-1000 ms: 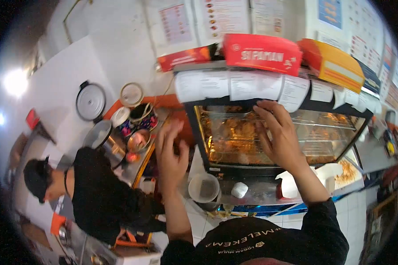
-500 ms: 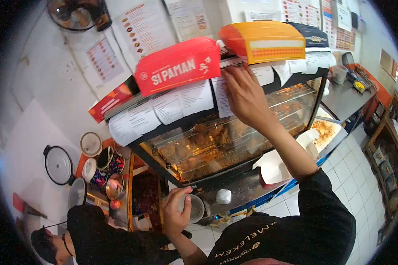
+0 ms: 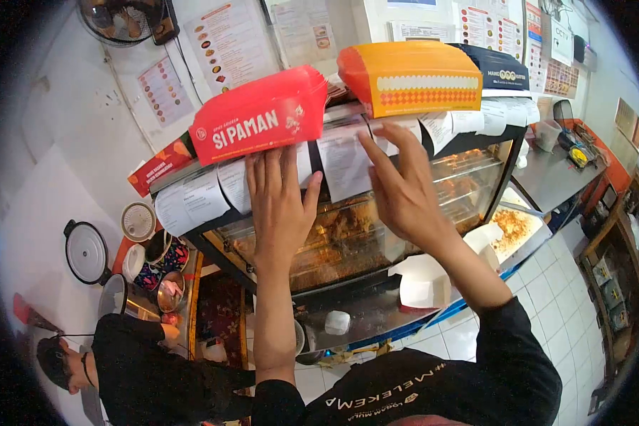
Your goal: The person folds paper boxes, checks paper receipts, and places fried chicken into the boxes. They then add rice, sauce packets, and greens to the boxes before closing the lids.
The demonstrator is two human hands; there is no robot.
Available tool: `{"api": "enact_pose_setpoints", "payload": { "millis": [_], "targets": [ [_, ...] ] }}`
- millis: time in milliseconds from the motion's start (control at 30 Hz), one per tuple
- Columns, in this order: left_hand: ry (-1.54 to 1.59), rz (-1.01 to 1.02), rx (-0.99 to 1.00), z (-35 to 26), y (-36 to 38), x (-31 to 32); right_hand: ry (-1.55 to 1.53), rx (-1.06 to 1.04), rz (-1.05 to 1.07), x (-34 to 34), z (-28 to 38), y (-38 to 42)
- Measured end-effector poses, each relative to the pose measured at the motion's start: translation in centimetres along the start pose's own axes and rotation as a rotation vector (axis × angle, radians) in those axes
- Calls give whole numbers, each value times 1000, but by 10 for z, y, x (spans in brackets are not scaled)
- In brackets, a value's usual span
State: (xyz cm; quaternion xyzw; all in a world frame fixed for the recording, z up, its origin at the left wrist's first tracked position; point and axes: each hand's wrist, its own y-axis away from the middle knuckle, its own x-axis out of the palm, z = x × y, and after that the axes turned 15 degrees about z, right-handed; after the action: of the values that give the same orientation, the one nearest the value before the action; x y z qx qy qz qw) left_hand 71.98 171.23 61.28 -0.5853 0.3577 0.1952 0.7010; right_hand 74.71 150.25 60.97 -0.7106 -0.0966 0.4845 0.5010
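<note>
My left hand (image 3: 280, 206) reaches up with its fingers stretched out, fingertips at the lower edge of a stack of red printed food cartons (image 3: 255, 122). Its palm overlaps the paper receipts (image 3: 191, 204) hanging along the top of a glass food warmer (image 3: 348, 234). To the right, my right hand (image 3: 411, 195) is raised with fingers apart and slightly bent. It is in front of a hanging receipt (image 3: 344, 167), just below a stack of yellow cartons (image 3: 426, 79). Dark blue cartons (image 3: 500, 74) stand beyond the yellow ones.
Below the warmer, an opened white carton (image 3: 426, 287) and a small white wrapped lump (image 3: 338, 323) rest on the metal counter (image 3: 376, 312). A tray of crumbs (image 3: 514, 231) sits at the right. A person in black (image 3: 156, 362) works at the lower left, near pots and a bowl (image 3: 170, 292).
My left hand has risen from low by the counter to the red cartons. My right hand has drawn down slightly from the gap between the cartons, its fingers spreading. The view has shifted a little.
</note>
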Motion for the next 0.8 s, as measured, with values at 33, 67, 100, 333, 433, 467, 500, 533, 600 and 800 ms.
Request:
{"api": "enact_pose_setpoints", "payload": {
  "millis": [33, 67, 100, 333, 433, 467, 500, 533, 600, 800],
  "targets": [
    [-66, -5, -28, -1, -3, 4, -8, -6, -5, -12, -3, 11],
    [-132, -9, -55, -4, -5, 7, -69, 51, 45, -23, -9, 24],
    [-128, -21, -61, -7, -7, 7, -131, 112, 96, -30, -19, 35],
    [-187, 38, -135, -19, -9, 18, -234, 323, 199, -74, -119, 112],
    [-150, 31, -136, -34, -4, 18, -215, 398, 142, -98, -167, 131],
    [-150, -35, -175, -45, 0, 18, -176, 399, 115, -108, -184, 136],
    [-153, -100, -212, -56, 1, 22, -152, 414, 78, -116, -203, 140],
    [-153, -96, -203, -67, 1, 30, -152, 424, 74, -124, -221, 143],
    [-76, -196, -238, -99, 6, 40, -21, 462, -15, -135, -248, 147],
    [-22, -121, -47, -194, -62, 71, -172, 274, -13, -134, -252, 125]
  ]
}}
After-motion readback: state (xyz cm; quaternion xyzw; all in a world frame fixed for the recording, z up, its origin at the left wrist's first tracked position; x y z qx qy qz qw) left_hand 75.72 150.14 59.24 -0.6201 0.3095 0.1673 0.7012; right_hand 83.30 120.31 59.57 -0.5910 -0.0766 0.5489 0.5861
